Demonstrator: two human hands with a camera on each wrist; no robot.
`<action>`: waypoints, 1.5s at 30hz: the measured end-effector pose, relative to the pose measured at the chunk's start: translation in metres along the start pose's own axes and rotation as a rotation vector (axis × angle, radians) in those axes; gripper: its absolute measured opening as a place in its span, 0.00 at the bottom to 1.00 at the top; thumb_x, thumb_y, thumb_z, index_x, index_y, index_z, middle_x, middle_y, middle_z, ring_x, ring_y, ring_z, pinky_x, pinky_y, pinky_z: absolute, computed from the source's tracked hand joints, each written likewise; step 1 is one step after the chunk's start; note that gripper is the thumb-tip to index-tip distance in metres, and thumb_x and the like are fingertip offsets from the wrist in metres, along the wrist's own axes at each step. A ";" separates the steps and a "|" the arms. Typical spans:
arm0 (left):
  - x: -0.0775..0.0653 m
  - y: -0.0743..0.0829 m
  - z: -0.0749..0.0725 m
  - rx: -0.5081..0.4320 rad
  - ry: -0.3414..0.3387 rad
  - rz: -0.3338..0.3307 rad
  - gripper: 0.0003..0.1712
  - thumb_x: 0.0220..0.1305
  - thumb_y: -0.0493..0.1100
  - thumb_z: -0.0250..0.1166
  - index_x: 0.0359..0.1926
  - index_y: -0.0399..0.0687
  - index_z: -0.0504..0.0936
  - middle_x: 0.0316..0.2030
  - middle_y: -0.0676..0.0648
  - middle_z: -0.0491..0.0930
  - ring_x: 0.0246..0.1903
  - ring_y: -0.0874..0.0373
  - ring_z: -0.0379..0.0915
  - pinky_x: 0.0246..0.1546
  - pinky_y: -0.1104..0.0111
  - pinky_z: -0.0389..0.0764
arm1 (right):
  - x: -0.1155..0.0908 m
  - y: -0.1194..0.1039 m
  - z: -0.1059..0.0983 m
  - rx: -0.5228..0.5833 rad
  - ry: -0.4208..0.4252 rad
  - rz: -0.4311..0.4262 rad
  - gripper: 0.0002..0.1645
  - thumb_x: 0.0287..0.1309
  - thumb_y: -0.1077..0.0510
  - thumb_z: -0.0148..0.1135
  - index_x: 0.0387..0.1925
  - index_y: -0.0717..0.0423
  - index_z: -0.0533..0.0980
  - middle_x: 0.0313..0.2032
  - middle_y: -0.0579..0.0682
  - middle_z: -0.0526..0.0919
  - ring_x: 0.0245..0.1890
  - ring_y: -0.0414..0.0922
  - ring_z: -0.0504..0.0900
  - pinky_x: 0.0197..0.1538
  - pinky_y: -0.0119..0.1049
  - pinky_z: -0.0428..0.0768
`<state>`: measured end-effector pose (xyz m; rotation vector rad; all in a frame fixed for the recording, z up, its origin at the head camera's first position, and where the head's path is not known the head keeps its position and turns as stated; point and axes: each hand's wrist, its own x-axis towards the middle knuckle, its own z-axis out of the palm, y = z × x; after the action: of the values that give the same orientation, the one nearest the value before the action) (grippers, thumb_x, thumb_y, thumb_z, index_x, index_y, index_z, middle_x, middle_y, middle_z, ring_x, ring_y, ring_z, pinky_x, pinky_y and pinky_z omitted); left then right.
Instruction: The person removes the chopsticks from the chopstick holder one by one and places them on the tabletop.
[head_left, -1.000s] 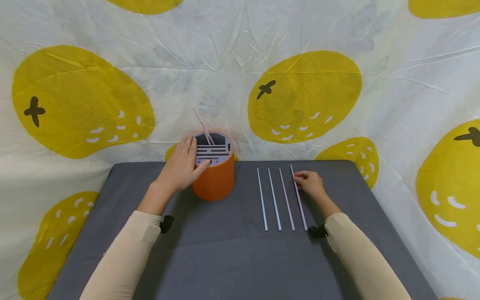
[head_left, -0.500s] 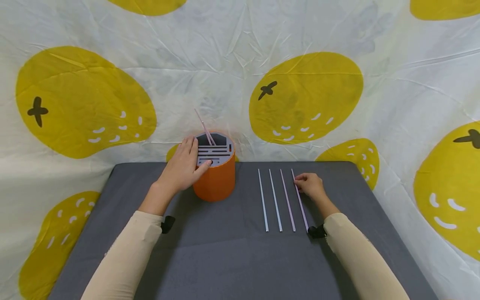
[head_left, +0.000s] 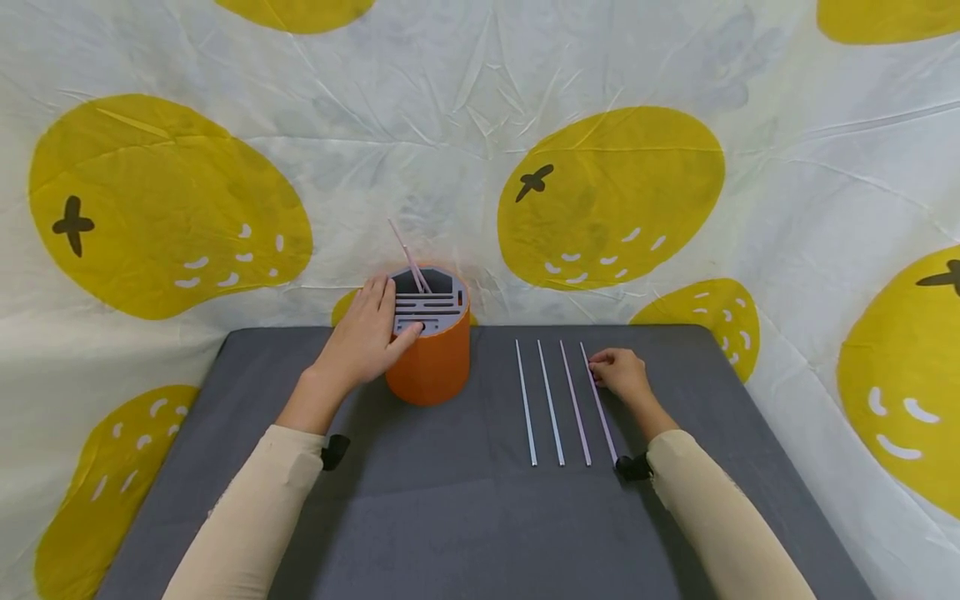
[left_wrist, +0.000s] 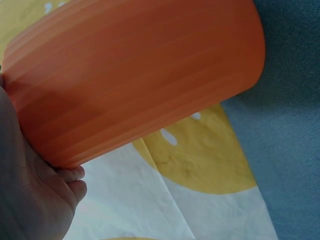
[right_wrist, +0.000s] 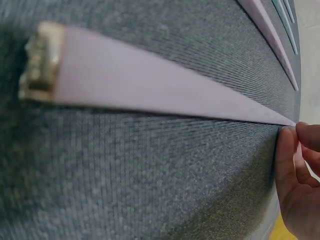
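Observation:
My left hand [head_left: 360,333] grips the rim of an orange knife block [head_left: 427,371], fingers along its left side and thumb over the front of its slotted grey top. Two pink chopsticks [head_left: 413,271] lean in its rear compartment. On the right, my right hand [head_left: 621,372] pinches a light purple chopstick [head_left: 600,408] near its far end. The right wrist view shows this chopstick [right_wrist: 140,82] lying along the cloth, with a shiny metallic cap at the near end. Left of it lie another purple chopstick [head_left: 575,403] and two pale blue chopsticks [head_left: 551,403], roughly parallel.
A dark grey cloth [head_left: 450,533] covers the table. Behind it hangs a white curtain [head_left: 420,100] printed with large yellow fruit. The knife block stands near the table's back edge, left of the row of chopsticks.
The far end of the chopstick in my right hand has come down and nearer, about level with the row. My left hand has stayed on the knife block.

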<state>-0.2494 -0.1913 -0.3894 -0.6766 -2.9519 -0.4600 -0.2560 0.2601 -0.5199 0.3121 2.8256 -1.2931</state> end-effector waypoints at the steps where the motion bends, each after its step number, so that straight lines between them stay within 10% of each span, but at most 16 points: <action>1: 0.000 0.000 0.000 0.001 0.001 0.001 0.54 0.78 0.70 0.41 0.81 0.30 0.42 0.82 0.31 0.38 0.82 0.37 0.33 0.81 0.45 0.42 | 0.000 0.000 -0.001 0.001 -0.004 -0.007 0.13 0.68 0.63 0.64 0.45 0.71 0.84 0.33 0.61 0.88 0.23 0.35 0.83 0.30 0.29 0.86; 17: -0.002 0.001 0.001 -0.008 -0.004 -0.001 0.55 0.77 0.72 0.39 0.81 0.31 0.41 0.82 0.32 0.37 0.82 0.37 0.32 0.81 0.45 0.41 | 0.003 -0.051 -0.014 -0.100 0.068 -0.236 0.14 0.71 0.53 0.65 0.49 0.58 0.86 0.38 0.57 0.90 0.32 0.45 0.85 0.35 0.33 0.82; 26: -0.002 0.002 0.000 -0.005 -0.007 -0.003 0.55 0.77 0.72 0.39 0.81 0.32 0.41 0.82 0.32 0.37 0.82 0.37 0.31 0.81 0.46 0.41 | -0.006 -0.112 -0.008 0.033 0.012 -0.352 0.17 0.73 0.52 0.63 0.55 0.57 0.84 0.47 0.58 0.88 0.45 0.53 0.86 0.48 0.43 0.87; 34: -0.003 0.003 0.000 -0.001 -0.018 -0.007 0.55 0.77 0.72 0.40 0.81 0.32 0.41 0.82 0.32 0.36 0.82 0.38 0.30 0.81 0.46 0.40 | -0.008 -0.165 0.007 0.185 0.020 -0.457 0.17 0.70 0.52 0.66 0.54 0.58 0.85 0.46 0.56 0.89 0.45 0.51 0.88 0.44 0.30 0.86; 45: -0.001 0.002 0.000 -0.002 -0.003 -0.009 0.55 0.77 0.72 0.41 0.81 0.31 0.43 0.82 0.32 0.39 0.82 0.37 0.33 0.81 0.46 0.42 | -0.012 -0.233 0.039 0.224 -0.077 -0.610 0.17 0.68 0.57 0.68 0.56 0.56 0.85 0.50 0.54 0.89 0.50 0.49 0.87 0.55 0.46 0.86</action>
<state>-0.2475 -0.1906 -0.3890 -0.6649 -2.9589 -0.4631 -0.2902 0.0805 -0.3701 -0.6377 2.8078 -1.6642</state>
